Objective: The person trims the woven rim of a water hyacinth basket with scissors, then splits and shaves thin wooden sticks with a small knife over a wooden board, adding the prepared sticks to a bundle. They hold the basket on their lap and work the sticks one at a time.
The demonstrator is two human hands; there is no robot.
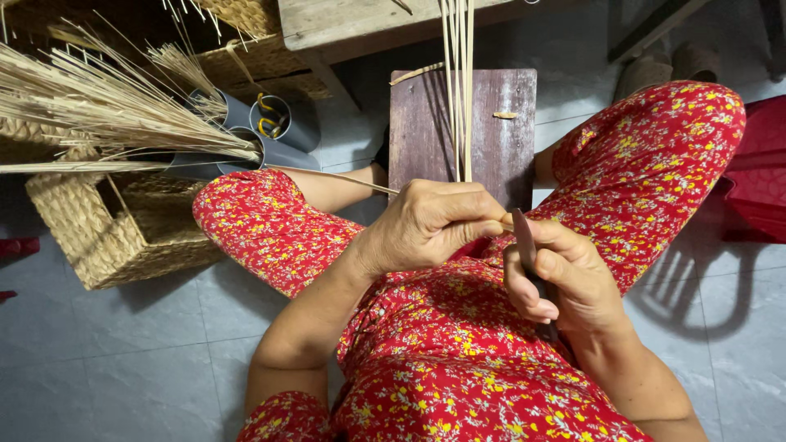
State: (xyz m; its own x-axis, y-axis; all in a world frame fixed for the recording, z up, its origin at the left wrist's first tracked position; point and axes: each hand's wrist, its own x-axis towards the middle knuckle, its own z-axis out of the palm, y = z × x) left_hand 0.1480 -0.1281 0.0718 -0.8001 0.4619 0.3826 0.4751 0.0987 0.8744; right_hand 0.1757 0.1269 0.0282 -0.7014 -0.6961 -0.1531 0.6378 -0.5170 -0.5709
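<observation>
both hands meet over lap: left hand [430, 225] pinched shut on thin reed strips [458, 90] running straight away, right hand [561, 278] nearer body, fist closed around knife [524, 241], blade touching strips' near end.

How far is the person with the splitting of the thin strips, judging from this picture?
Done: a big bundle of thin strips rests in grey tubes beside a woven basket. In hand: the left hand pinches a few long strips that lie over a dark wooden board, while the right hand holds a small knife at their near end. Left: these strips; how many more wait cannot be told.
</observation>
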